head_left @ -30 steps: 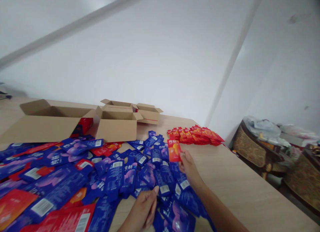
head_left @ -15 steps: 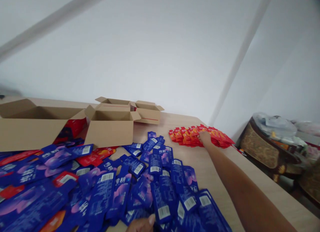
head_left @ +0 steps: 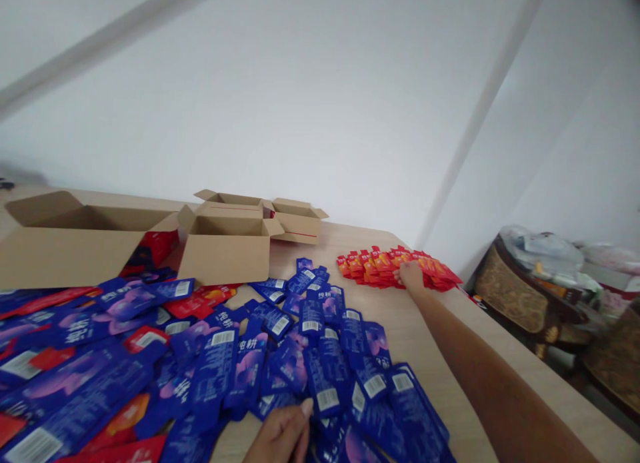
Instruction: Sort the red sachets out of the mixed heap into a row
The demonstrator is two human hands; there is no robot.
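My right hand (head_left: 412,276) reaches far out to a row of overlapping red and orange pouches (head_left: 370,266). Its fingers are bent and pressed on a red pouch at the front of the row, though the fingertips are partly hidden. At the bottom middle is my left hand (head_left: 284,433), closed with its thumb over curled fingers. Whatever lies in those fingers, if anything, I cannot make out. Around it spreads a heap of flat blue pouches (head_left: 215,376) with white barcodes. Red pouches (head_left: 200,302) are mixed in on the left.
Several open cardboard boxes (head_left: 225,260) stand behind the heap, the left one showing red packs beside it. Bare wood tabletop (head_left: 425,330) shows on the right. Beyond the table edge are patterned chairs (head_left: 515,290) piled with plastic bags (head_left: 545,250). A white wall rises behind.
My left hand has come further into view from the bottom edge. My right hand stays at the red row, with only a slight shift. The whole view has tilted a little.
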